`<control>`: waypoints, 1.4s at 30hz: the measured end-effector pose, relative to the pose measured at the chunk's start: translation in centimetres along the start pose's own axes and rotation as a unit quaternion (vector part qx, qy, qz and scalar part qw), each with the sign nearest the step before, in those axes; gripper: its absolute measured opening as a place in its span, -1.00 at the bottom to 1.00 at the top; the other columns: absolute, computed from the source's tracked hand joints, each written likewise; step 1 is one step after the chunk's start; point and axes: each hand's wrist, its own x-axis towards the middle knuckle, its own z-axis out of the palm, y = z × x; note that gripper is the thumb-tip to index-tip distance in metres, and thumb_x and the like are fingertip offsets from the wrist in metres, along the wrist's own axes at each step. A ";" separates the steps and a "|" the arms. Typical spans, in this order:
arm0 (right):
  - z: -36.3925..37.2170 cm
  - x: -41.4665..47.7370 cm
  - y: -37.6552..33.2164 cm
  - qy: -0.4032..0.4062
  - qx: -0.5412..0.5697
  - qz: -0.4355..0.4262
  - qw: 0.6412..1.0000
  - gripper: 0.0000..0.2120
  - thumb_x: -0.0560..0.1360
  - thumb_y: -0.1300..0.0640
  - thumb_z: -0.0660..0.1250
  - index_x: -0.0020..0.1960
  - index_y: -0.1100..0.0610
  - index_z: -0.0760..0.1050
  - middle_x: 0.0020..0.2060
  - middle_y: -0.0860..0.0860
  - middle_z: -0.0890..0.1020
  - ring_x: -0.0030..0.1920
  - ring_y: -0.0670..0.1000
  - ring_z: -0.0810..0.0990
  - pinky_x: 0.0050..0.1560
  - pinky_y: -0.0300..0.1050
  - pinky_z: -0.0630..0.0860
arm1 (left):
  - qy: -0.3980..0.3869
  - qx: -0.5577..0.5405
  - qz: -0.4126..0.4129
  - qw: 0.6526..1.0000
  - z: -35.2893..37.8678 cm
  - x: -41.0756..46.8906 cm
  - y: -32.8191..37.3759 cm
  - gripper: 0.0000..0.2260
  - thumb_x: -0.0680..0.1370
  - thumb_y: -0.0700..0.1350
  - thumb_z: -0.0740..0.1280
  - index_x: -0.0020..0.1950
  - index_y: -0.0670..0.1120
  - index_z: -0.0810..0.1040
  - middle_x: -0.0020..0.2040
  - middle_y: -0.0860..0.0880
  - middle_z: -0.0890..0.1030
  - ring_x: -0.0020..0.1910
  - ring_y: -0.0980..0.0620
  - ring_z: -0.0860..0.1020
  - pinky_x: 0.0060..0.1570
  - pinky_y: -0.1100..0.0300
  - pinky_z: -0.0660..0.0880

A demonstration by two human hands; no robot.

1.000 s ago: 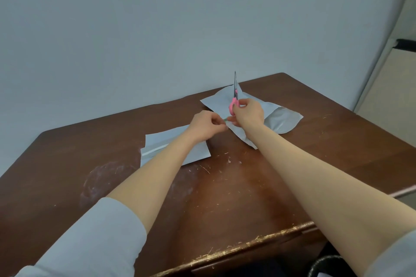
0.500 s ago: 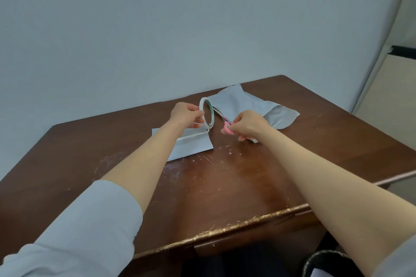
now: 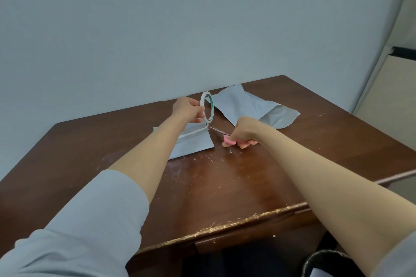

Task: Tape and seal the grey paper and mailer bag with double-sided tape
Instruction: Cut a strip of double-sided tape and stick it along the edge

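White tape ring (image 3: 202, 101) gripped by left fingers (image 3: 198, 117), pink-handled scissors (image 3: 225, 134) clasped in right fingers (image 3: 245, 144)

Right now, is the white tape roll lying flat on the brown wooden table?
No, the left hand holds the white tape roll upright over the grey paper.

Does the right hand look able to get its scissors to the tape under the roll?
Probably yes. The right hand holds the scissors, blades pointing at the tape just below the roll in the left hand; nothing lies between.
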 end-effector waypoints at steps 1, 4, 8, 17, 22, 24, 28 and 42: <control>0.1 0.1 -0.1 -0.001 0.000 -0.004 1.000 -0.60 0.38 0.08 0.41 -0.55 0.06 0.33 -0.60 0.02 0.30 -0.57 0.03 0.12 -0.46 -0.22 0.10 | 0.001 0.001 0.001 1.000 0.0 0.0 0.1 -0.77 0.52 -0.28 0.36 0.18 -0.25 0.53 -0.13 -0.15 0.61 -0.31 0.07 0.59 -0.22 0.21 0.61; 0.4 0.5 -0.4 0.001 0.004 -0.017 1.000 -0.68 0.37 0.11 0.37 -0.55 0.07 0.48 -0.62 0.00 0.34 -0.59 0.02 0.15 -0.49 -0.24 0.13 | -0.001 0.004 0.000 1.000 0.0 0.0 0.2 -0.76 0.52 -0.28 0.37 0.18 -0.25 0.53 -0.14 -0.16 0.61 -0.31 0.07 0.60 -0.24 0.21 0.61; 0.9 1.1 -1.0 0.013 0.013 -0.040 0.999 -0.94 0.35 0.07 0.40 -0.27 0.04 0.56 -0.59 0.00 0.37 -0.54 0.03 0.18 -0.48 -0.22 0.16 | -0.009 0.005 0.000 1.000 -0.1 0.0 0.3 -0.75 0.51 -0.28 0.38 0.18 -0.25 0.53 -0.19 -0.13 0.61 -0.32 0.07 0.60 -0.31 0.25 0.61; 1.3 1.9 -1.1 0.026 0.034 -0.060 0.997 -0.87 0.39 0.08 0.38 -0.17 0.09 0.67 -0.53 0.02 0.42 -0.52 0.02 0.21 -0.48 -0.25 0.19 | -0.013 0.014 0.001 1.000 -0.1 0.2 0.4 -0.73 0.51 -0.28 0.38 0.20 -0.26 0.54 -0.21 -0.14 0.60 -0.32 0.06 0.60 -0.29 0.24 0.61; 1.4 2.1 -1.0 0.026 0.044 -0.066 0.996 -0.70 0.39 0.11 0.35 0.04 0.22 0.66 -0.52 0.03 0.43 -0.53 0.02 0.20 -0.47 -0.23 0.21 | -0.013 0.020 0.001 1.000 0.0 0.3 0.4 -0.73 0.51 -0.28 0.37 0.20 -0.26 0.54 -0.16 -0.16 0.62 -0.32 0.06 0.61 -0.30 0.24 0.61; 1.4 2.0 -1.1 0.024 0.038 -0.067 0.997 -0.73 0.38 0.08 0.37 -0.03 0.22 0.69 -0.52 0.03 0.44 -0.54 0.02 0.22 -0.45 -0.23 0.24 | -0.012 0.022 0.001 1.000 0.0 0.3 0.4 -0.73 0.51 -0.28 0.37 0.20 -0.26 0.54 -0.15 -0.17 0.62 -0.32 0.06 0.61 -0.29 0.24 0.61; 1.6 2.2 -1.1 0.030 0.034 -0.064 0.997 -0.69 0.33 0.05 0.38 -0.05 0.22 0.69 -0.51 0.05 0.48 -0.55 0.02 0.26 -0.42 -0.22 0.27 | -0.010 0.026 0.006 1.000 0.0 0.2 0.5 -0.74 0.51 -0.27 0.37 0.19 -0.26 0.55 -0.16 -0.17 0.62 -0.31 0.05 0.61 -0.24 0.21 0.62; 1.6 2.0 -1.3 0.046 -0.006 -0.050 0.998 -0.84 0.33 0.07 0.39 -0.33 0.11 0.46 -0.57 0.01 0.42 -0.54 0.02 0.26 -0.37 -0.20 0.28 | -0.010 0.016 0.000 1.000 0.1 0.2 0.5 -0.78 0.51 -0.28 0.38 0.15 -0.23 0.54 -0.17 -0.16 0.62 -0.30 0.03 0.61 -0.21 0.19 0.62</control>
